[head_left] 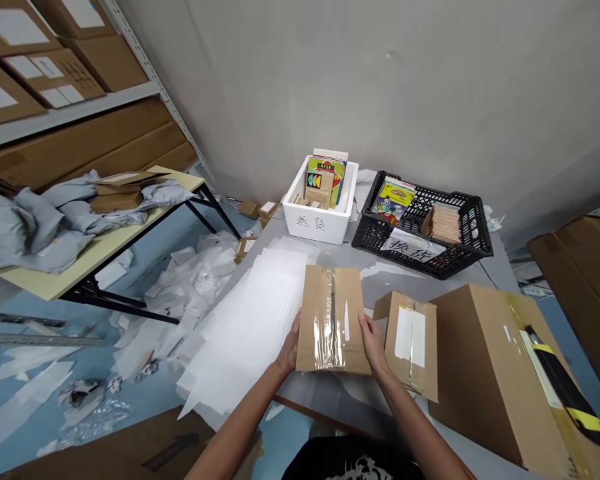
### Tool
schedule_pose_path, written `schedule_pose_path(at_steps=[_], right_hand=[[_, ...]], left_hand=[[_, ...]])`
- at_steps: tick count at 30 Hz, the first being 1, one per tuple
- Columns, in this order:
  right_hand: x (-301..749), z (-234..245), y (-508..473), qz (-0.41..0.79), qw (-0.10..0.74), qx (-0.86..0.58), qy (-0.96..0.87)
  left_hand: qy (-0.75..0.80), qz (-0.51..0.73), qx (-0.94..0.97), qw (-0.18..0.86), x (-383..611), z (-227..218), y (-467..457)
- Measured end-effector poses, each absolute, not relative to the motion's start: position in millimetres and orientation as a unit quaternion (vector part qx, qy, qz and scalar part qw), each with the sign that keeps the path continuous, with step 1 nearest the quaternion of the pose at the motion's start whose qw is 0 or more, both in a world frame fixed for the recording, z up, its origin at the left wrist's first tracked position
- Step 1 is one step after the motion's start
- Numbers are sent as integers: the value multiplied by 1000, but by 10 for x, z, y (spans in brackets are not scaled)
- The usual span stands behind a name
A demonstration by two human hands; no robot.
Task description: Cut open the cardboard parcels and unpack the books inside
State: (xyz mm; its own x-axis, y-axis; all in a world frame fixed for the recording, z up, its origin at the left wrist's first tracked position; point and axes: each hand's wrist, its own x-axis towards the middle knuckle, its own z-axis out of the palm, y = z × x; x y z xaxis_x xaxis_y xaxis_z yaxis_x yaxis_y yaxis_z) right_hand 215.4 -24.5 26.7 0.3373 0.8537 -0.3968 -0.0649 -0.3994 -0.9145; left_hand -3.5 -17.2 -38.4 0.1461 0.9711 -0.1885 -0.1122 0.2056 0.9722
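Note:
Between my two hands is a brown cardboard box [313, 313], its top seam covered in shiny clear tape. My left hand [291, 343] grips the box's left side, with most of its fingers hidden behind it. On the opposite side my right hand [371, 339] holds the edge, thumb on the top face. A smaller taped carton [400, 347] with a white label stands just right of my right hand. White foam sheets [250, 327] lie in a stack to the left of the held box.
A white foam bin [315, 223] and a black crate [430, 260], both with books, stand at the table's back. A utility knife [563, 380] lies on a large carton [480, 360] at right. Grey parcels [50, 220] cover a side table; packing scraps [195, 293] litter the floor.

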Motion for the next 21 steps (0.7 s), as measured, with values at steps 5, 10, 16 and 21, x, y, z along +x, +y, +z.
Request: schedule_pose_path(at_steps=[5, 10, 16, 21], right_hand=[[2092, -89, -470, 500, 461, -695, -236], [2077, -179, -471, 529, 464, -669, -241], [1610, 119, -375, 535, 434, -647, -327], [1118, 583, -395, 513, 346, -600, -507]], left_hand=[[456, 386, 564, 570, -254, -380, -243], [571, 325, 522, 543, -289, -88, -197], [611, 344, 406, 586, -192, 55, -15], [609, 371, 348, 609, -537, 43, -8]])
